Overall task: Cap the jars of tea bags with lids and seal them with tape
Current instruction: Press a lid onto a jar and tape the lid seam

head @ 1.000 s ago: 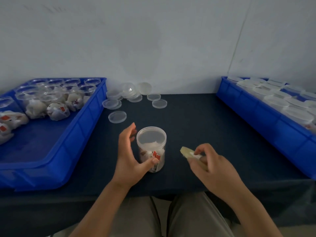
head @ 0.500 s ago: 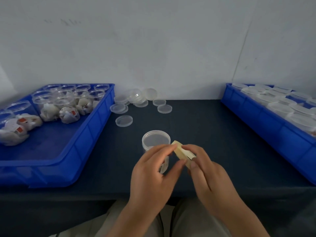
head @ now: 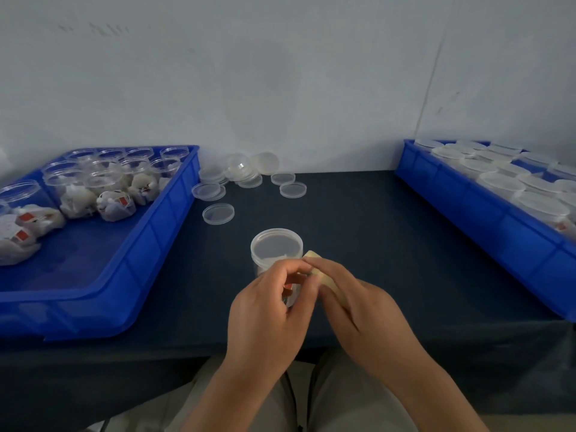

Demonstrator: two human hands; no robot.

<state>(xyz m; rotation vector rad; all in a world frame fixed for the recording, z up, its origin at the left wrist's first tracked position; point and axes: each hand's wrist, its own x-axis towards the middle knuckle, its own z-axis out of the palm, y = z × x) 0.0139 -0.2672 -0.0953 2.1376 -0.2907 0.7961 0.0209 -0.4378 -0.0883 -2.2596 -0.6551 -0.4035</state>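
Note:
A clear plastic jar (head: 276, 248) with a lid on top and tea bags inside stands on the dark table, just beyond my hands. My right hand (head: 358, 310) grips a small yellowish roll of tape (head: 314, 260) right beside the jar's rim. My left hand (head: 271, 310) meets it there, its fingertips pinching at the tape roll's edge in front of the jar. The lower part of the jar is hidden behind my fingers.
A blue bin (head: 149, 244) on the left holds several uncapped jars of tea bags (head: 109, 194). Loose clear lids (head: 218, 213) lie at the back of the table. A blue bin (head: 486, 219) on the right holds several capped jars (head: 501, 185).
My left hand let go of the jar's side and came to the tape roll. My right hand carried the roll leftward to the jar's rim.

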